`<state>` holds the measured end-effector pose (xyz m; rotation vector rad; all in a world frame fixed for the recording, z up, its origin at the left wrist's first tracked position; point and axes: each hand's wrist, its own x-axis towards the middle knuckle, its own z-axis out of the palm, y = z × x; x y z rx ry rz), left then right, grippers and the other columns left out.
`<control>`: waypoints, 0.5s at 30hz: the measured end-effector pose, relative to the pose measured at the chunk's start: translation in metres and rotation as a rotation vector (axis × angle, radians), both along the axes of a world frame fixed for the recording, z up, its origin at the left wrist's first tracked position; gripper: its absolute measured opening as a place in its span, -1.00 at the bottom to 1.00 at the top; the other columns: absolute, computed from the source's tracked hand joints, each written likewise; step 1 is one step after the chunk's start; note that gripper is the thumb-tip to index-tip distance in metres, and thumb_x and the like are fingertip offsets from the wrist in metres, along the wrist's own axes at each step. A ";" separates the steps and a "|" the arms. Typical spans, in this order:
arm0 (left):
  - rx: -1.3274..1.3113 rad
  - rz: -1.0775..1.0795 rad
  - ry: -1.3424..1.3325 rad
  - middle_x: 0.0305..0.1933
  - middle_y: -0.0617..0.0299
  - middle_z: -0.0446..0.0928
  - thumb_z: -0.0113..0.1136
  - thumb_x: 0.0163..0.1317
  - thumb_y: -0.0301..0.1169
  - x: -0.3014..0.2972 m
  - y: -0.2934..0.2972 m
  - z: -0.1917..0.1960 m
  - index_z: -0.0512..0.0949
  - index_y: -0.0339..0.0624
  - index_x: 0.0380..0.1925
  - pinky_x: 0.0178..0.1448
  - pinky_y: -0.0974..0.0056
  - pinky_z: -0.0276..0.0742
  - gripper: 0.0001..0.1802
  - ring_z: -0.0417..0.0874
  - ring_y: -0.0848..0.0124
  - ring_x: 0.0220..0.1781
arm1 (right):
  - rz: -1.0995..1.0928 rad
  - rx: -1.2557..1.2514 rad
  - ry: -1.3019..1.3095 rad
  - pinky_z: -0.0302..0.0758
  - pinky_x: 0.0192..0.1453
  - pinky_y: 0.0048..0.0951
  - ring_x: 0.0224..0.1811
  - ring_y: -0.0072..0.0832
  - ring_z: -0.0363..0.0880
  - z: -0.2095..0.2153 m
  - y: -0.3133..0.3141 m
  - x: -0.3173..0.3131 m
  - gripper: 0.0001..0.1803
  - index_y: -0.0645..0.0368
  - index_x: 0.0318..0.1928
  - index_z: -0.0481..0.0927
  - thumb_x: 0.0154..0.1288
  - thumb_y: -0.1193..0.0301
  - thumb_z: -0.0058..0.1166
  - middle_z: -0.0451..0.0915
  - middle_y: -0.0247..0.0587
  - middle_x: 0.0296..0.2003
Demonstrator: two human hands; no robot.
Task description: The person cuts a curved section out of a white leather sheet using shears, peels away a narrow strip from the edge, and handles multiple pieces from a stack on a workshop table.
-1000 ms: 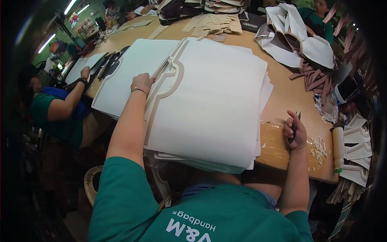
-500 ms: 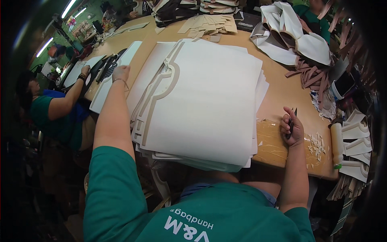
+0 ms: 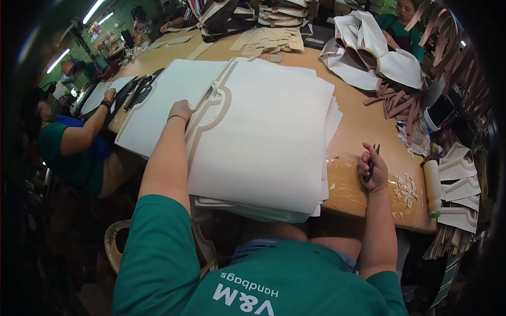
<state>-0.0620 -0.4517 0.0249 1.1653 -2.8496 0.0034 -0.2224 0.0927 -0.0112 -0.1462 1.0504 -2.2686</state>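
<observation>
White stack [image 3: 258, 137]'s on our bench [image 3: 358, 124], pale panel [image 3: 163, 97] at left; L hand [image 3: 182, 110] half-curled at panel edge (grip unclear), R hand [image 3: 376, 176] loosely round pointed tool [image 3: 371, 169], so we could nick either if it swings.

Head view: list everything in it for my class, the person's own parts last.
Table: one, tan, middle
Sheet stack: one, white, centre
Pale sheet: at least one, bluish, left of stack
Glossy patch: one, amber, table's near edge
Scraps: many, cream, table's right corner
Bottle: one, yellowish, table's right edge
Edged panels: several, white and brown, upper right
Strips: many, brown, upper right
Cut pieces: several, white, right rim
Flat pieces: many, cream, top middle
Piled goods: several, dark, top
Tube lamps: three, white, upper left
Other people: at least three, two green-shirted, left and top
Pointed tool: one, black, right of stack
Left hand: one, bare, at pale sheet's edge
Right hand: one, bare, around tool
Shirt: one, green, bottom
</observation>
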 end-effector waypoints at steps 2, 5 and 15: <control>0.007 0.038 -0.013 -0.17 -0.03 0.48 0.10 -0.01 -0.13 -0.004 0.013 -0.001 0.51 -0.23 -0.27 0.01 0.18 0.38 -0.59 0.49 0.09 -0.11 | -0.021 0.024 -0.007 0.13 -0.77 -0.75 -0.72 -0.69 0.23 0.003 0.000 0.001 -0.66 0.20 -0.06 0.31 0.24 0.27 -0.12 0.36 -0.38 -0.60; 0.079 0.093 0.092 -0.19 -0.02 0.49 0.00 0.06 -0.20 -0.002 0.030 0.010 0.53 -0.22 -0.34 0.01 0.16 0.39 -0.67 0.49 0.07 -0.12 | -0.013 0.010 0.000 0.14 -0.76 -0.75 -0.71 -0.70 0.23 0.003 0.002 -0.001 -0.66 0.21 -0.05 0.30 0.24 0.27 -0.12 0.35 -0.38 -0.59; -0.014 0.136 0.186 -0.21 -0.14 0.47 -0.09 0.08 -0.35 0.004 0.001 0.024 0.42 -0.26 -0.28 -0.05 0.12 0.42 -0.75 0.50 0.04 -0.15 | 0.005 0.014 0.026 0.14 -0.76 -0.78 -0.70 -0.71 0.23 0.000 0.001 0.000 -0.70 0.17 -0.06 0.33 0.27 0.29 -0.18 0.36 -0.37 -0.57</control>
